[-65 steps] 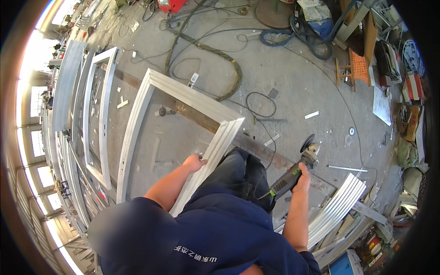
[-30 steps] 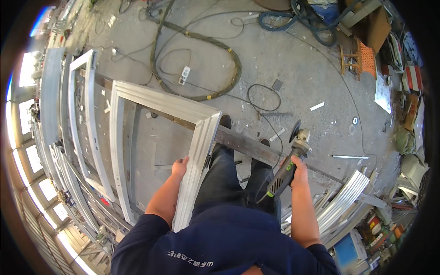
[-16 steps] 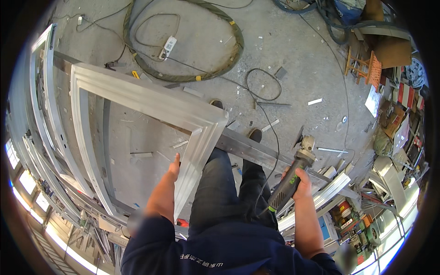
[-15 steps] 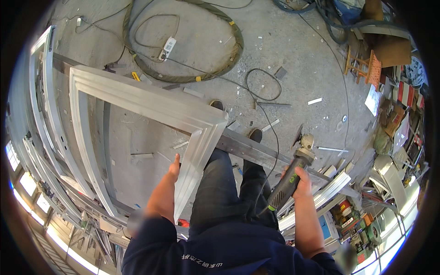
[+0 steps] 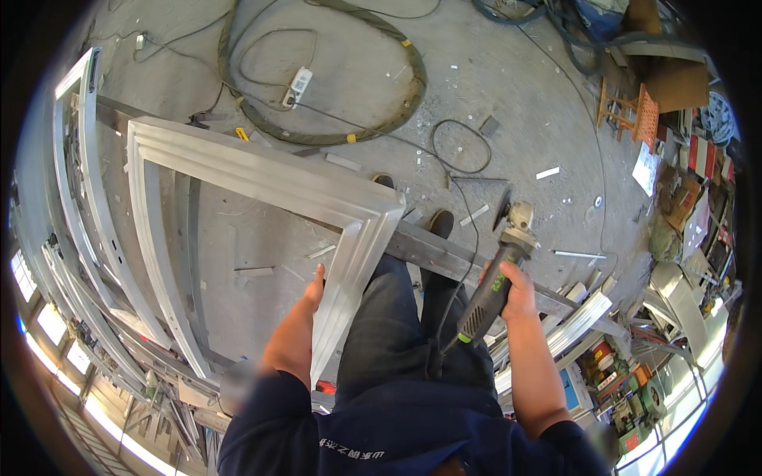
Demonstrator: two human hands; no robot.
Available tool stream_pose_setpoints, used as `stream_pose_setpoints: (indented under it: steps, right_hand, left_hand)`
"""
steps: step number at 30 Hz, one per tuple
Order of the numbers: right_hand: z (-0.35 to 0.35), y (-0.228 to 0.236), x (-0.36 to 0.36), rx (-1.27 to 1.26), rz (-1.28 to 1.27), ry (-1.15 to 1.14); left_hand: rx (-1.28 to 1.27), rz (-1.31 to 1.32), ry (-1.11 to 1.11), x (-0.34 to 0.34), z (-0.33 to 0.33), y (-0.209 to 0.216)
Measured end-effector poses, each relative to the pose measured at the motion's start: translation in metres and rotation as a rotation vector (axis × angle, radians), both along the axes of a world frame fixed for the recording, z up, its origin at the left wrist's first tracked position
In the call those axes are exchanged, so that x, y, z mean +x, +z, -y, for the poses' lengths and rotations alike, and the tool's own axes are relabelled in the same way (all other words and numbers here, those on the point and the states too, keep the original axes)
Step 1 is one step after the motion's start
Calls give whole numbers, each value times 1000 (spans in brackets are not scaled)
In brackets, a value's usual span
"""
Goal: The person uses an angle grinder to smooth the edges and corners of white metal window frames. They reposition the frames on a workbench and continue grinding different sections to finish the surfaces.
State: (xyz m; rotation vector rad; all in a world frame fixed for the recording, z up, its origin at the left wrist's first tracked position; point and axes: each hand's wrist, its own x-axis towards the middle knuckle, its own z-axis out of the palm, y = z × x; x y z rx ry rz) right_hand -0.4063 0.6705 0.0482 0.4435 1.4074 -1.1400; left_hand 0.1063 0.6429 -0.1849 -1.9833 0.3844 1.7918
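A silver metal frame (image 5: 262, 176) with stepped, moulded sides lies in front of me, resting on dark metal bars. At the inner edge of its near right side is my left hand (image 5: 314, 290), thumb pointing up, with the other fingers hidden behind that side. My right hand (image 5: 518, 293) is wrapped round the body of a dark angle grinder (image 5: 486, 297), held to the right of the frame. The grinder's metal head and disc (image 5: 503, 208) point away from me and stay apart from the frame. Its black cord (image 5: 468, 274) loops down from the rear end.
A dark support bar (image 5: 444, 258) runs rightward from under the frame corner. More long metal profiles (image 5: 91, 190) stand at the left. A thick hose coil (image 5: 419, 71) and a white power strip (image 5: 298, 86) lie on the floor. A small orange-seated stool (image 5: 647, 119) and clutter line the right.
The grinder in my right hand has swung slightly left and away from me. My left hand stays at the frame's side. The whole view has shifted slightly.
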Motion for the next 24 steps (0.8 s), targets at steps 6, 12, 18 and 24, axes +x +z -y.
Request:
stream_pose_setpoints:
  steps: [6, 12, 18, 24]
  right_hand:
    - [3, -26, 4, -26, 8, 72]
    - [-7, -67, 14, -10, 74, 41]
    - [-5, -117, 54, -108, 242, -5]
    - [7, -145, 93, -87, 319, -91]
  left_hand:
    - [-195, 214, -87, 5, -16, -11]
    - [-922, 309, -410, -113, 56, 137]
    - [-507, -371, -316, -228, 39, 186]
    - [-237, -339, -257, -308, 39, 151]
